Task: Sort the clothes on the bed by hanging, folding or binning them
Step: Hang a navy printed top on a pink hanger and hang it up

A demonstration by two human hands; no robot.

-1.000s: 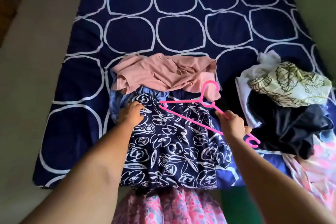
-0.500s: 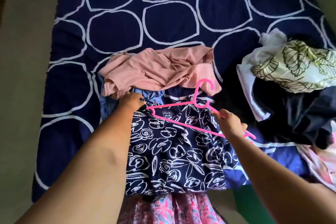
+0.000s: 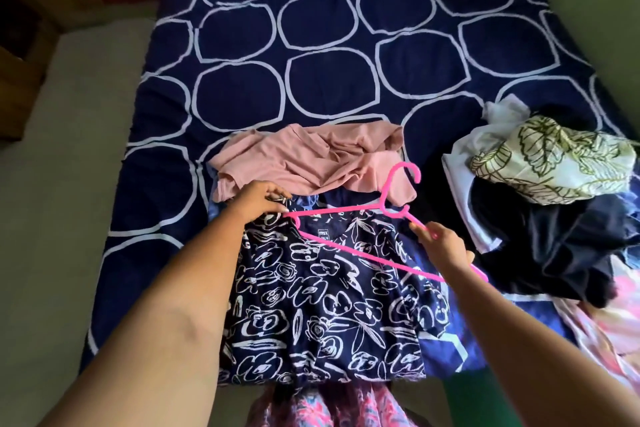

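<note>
Right grip (image 3: 443,246) is closed round one arm of the pink hanger (image 3: 346,210); left grip (image 3: 258,201) pinches the shoulder of the navy floral garment (image 3: 329,305) lying under both on the bed (image 3: 311,80). Hanging looks barely begun: hanger seemingly not yet inside the neck. Beyond the left grip a salmon top (image 3: 311,159) lies crumpled; right of the right grip a mixed heap (image 3: 554,218) waits unsorted. The garment's neck label (image 3: 322,235) is unreadable

The navy ring-patterned bed (image 3: 311,45) bears a floral garment (image 3: 311,305), a pink top (image 3: 311,156) beyond it, and a clothes heap (image 3: 554,201).
</note>
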